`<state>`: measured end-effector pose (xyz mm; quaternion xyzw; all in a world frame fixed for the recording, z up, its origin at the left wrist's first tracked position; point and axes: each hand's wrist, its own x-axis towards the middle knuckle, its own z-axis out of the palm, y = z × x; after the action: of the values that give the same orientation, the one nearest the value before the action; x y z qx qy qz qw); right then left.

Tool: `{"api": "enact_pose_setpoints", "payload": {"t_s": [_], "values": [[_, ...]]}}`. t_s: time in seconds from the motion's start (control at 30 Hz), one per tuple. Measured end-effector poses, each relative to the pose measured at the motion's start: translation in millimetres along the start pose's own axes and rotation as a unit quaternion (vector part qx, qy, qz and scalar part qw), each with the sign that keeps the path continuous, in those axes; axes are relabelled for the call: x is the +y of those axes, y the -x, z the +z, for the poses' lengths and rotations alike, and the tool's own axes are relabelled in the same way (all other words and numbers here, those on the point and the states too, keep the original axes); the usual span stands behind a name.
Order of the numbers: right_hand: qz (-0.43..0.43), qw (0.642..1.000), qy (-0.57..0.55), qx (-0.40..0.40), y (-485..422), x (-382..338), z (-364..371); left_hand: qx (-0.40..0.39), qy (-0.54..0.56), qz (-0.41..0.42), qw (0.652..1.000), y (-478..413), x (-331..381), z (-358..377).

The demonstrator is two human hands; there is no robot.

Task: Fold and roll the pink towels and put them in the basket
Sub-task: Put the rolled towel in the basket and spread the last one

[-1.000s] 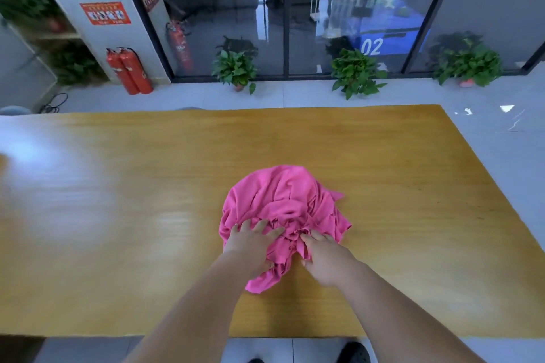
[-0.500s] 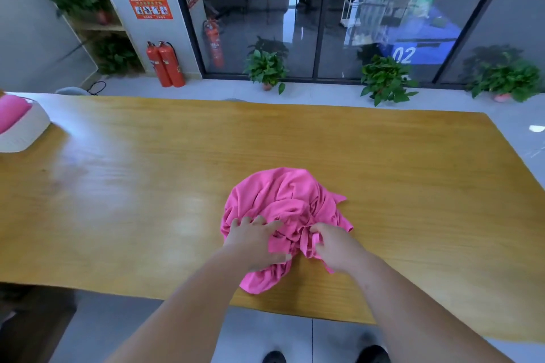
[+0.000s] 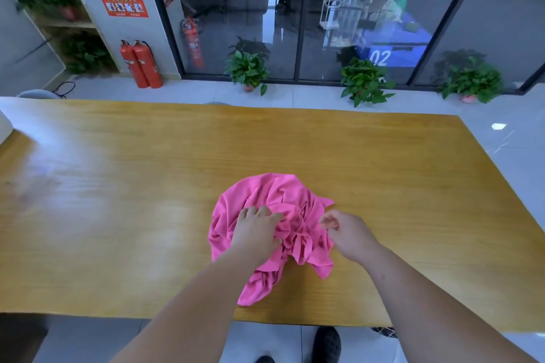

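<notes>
A crumpled pink towel [image 3: 274, 200] lies in a heap on the wooden table [image 3: 118, 186], near the front edge. My left hand [image 3: 256, 230] lies on the heap's left half, with bunched fabric gathered between fingers and thumb. My right hand [image 3: 349, 233] hovers at the heap's right edge; its fingers are loosely curled and I see no fabric in them. A white sliver of the basket [image 3: 4, 128] shows at the table's far left edge; its contents are out of view.
The table's near edge runs just below the towel, with my shoes [image 3: 326, 343] on the tiled floor beneath. Potted plants [image 3: 247, 68], red fire extinguishers [image 3: 141, 65] and glass doors stand beyond the far edge.
My right hand has let go of the folds and pulled a little to the right. My left hand stays on the heap. The view shifted right, so the basket has almost left the frame.
</notes>
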<state>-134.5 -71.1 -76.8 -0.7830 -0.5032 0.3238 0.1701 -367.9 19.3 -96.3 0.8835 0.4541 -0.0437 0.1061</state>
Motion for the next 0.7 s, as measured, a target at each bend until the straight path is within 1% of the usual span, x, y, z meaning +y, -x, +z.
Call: {"api": "enact_pose_setpoints", "payload": {"t_s": [0.13,0.27,0.4,0.47,0.57,0.7], "values": [[-0.005,1.0,0.004,-0.015,-8,6,-7,0.063,0.064,-0.039,0.995,-12,1,-2],[-0.033,0.999,-0.006,-0.037,-19,5,-16,0.094,0.142,-0.067,0.983,-29,-7,-14],[-0.044,0.997,-0.036,-0.059,-33,1,-26,0.12,0.266,-0.078,0.953,-47,-7,-32],[-0.052,0.994,-0.061,-0.069,-38,-5,-32,0.137,0.309,-0.089,0.937,-54,-5,-39],[-0.056,0.991,-0.092,-0.086,-48,-12,-36,0.142,0.354,-0.105,0.918,-64,-3,-50],[-0.029,0.985,-0.149,-0.079,-62,-10,-38,0.154,0.389,-0.114,0.901,-76,1,-70]]}}
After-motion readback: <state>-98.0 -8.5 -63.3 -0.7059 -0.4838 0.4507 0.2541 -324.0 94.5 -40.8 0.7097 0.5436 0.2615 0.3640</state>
